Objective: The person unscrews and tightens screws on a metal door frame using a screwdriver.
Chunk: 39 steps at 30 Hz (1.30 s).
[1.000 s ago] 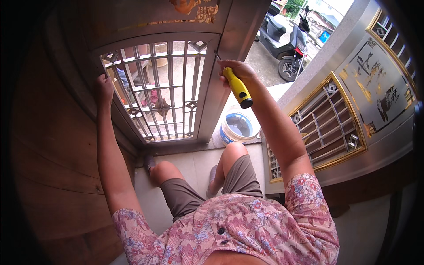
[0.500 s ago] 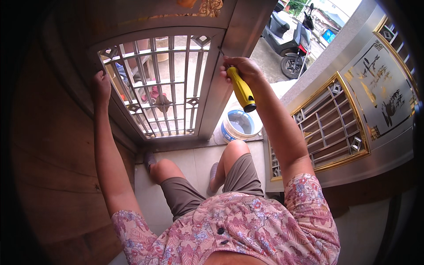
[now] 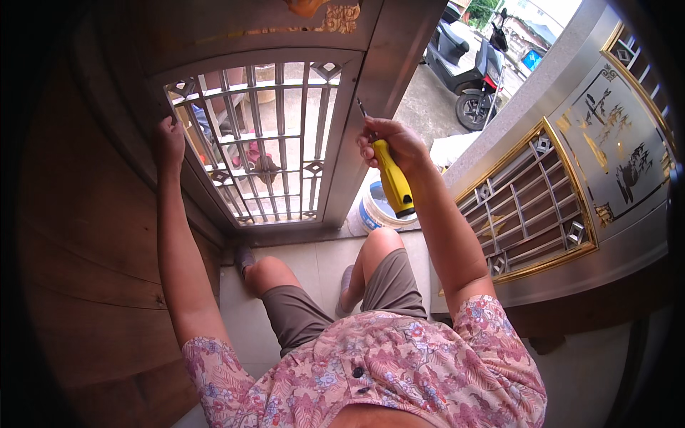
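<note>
My right hand (image 3: 401, 143) is closed around a yellow screwdriver (image 3: 392, 180) with a black end cap. Fingers and thumb grip it near the front of the handle, and the thin metal shaft points up toward the door's right stile. The tip appears just off the metal, though contact is hard to judge. My left hand (image 3: 169, 146) is raised at the left side of the grey metal door (image 3: 347, 135), beside its barred window (image 3: 267, 114). Its fingers are curled closed; whatever they hold, if anything, is hidden.
A white-and-blue bucket (image 3: 367, 207) stands at the threshold. Another metal door leaf (image 3: 614, 143) with gold trim and a barred window is at my right. A scooter (image 3: 471, 78) is parked outside. Brown wood panelling (image 3: 107, 271) lies along my left.
My right hand has drawn down and toward me with the screwdriver, baring more of its shaft below the earlier spot on the stile. My left hand has shifted very slightly.
</note>
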Each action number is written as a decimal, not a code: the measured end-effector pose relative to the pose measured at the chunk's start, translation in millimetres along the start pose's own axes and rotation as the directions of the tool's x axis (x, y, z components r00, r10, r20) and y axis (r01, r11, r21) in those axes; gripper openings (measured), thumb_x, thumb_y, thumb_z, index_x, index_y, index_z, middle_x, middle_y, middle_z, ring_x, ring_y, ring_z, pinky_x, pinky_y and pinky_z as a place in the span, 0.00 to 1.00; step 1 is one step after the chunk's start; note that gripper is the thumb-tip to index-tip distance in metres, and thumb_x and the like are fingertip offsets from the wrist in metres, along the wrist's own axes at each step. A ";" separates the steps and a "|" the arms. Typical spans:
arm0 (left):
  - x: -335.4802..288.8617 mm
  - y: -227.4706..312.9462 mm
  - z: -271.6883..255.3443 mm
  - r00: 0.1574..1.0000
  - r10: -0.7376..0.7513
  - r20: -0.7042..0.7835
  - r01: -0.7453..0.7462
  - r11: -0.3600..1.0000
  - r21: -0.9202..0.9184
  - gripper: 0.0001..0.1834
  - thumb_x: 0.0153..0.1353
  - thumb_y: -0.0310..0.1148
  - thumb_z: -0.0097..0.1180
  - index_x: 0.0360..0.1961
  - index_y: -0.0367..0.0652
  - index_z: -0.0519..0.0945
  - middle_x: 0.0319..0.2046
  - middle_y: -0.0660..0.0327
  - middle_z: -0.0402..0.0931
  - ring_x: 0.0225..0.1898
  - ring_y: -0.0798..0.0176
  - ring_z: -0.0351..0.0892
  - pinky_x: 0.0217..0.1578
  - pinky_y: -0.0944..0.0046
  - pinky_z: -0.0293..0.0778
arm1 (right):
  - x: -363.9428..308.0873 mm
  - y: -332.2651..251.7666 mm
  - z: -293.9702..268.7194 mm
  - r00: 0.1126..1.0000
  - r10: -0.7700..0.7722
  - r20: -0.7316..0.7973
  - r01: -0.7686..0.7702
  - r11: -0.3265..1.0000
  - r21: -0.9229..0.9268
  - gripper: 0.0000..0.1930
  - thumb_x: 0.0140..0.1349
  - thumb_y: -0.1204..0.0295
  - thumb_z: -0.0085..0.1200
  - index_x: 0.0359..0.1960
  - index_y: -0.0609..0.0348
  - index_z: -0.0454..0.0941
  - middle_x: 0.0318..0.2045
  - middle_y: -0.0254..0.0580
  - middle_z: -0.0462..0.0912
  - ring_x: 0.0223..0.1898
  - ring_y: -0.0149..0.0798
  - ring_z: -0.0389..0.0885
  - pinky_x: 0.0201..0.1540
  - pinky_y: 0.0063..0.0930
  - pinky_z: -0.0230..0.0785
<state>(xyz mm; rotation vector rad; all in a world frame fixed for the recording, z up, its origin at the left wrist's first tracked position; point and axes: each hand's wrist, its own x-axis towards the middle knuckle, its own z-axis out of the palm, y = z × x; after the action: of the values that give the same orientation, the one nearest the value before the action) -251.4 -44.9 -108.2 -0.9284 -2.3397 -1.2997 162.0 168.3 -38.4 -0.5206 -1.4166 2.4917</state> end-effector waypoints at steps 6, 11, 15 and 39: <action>-3.6 -11.1 0.2 0.986 -0.153 0.067 0.165 0.954 -0.249 0.25 0.60 0.34 0.51 0.55 0.29 0.69 0.33 0.50 0.80 0.33 0.58 0.79 0.39 0.63 0.73 | -27.8 46.5 -1.6 0.992 0.005 -0.124 -0.004 1.000 0.009 0.10 0.65 0.66 0.44 0.29 0.60 0.68 0.21 0.44 0.74 0.18 0.37 0.74 0.18 0.30 0.68; -30.8 17.4 -26.1 0.965 -0.259 0.036 0.235 0.799 -0.553 0.25 0.61 0.31 0.51 0.58 0.34 0.66 0.23 0.61 0.73 0.20 0.71 0.67 0.20 0.71 0.64 | -49.3 72.9 7.3 0.992 0.015 -0.122 -0.012 1.000 0.026 0.10 0.64 0.68 0.46 0.27 0.60 0.68 0.21 0.45 0.75 0.16 0.38 0.75 0.16 0.29 0.68; -88.0 37.6 -32.7 0.850 -0.390 0.355 0.417 0.086 -0.905 0.17 0.58 0.21 0.46 0.50 0.38 0.66 0.27 0.58 0.72 0.21 0.72 0.68 0.16 0.76 0.64 | -62.1 108.4 15.6 0.985 0.031 -0.172 -0.035 0.999 -0.018 0.11 0.64 0.69 0.46 0.26 0.61 0.67 0.18 0.46 0.74 0.14 0.38 0.74 0.15 0.28 0.67; -340.3 135.5 -69.1 0.757 -0.300 0.580 0.520 -0.261 -0.813 0.33 0.59 0.15 0.44 0.65 0.36 0.50 0.55 0.43 0.67 0.56 0.53 0.71 0.56 0.57 0.70 | -84.1 174.3 121.3 0.857 -0.399 0.325 0.448 0.266 -0.854 0.07 0.57 0.71 0.55 0.31 0.61 0.72 0.23 0.48 0.75 0.22 0.50 0.77 0.25 0.38 0.68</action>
<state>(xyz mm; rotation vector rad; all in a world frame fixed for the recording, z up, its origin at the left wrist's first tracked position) 89.0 -183.9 -169.4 -0.2598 -1.1952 -3.6718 184.8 -45.6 -115.5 -0.1549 -2.4934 1.0750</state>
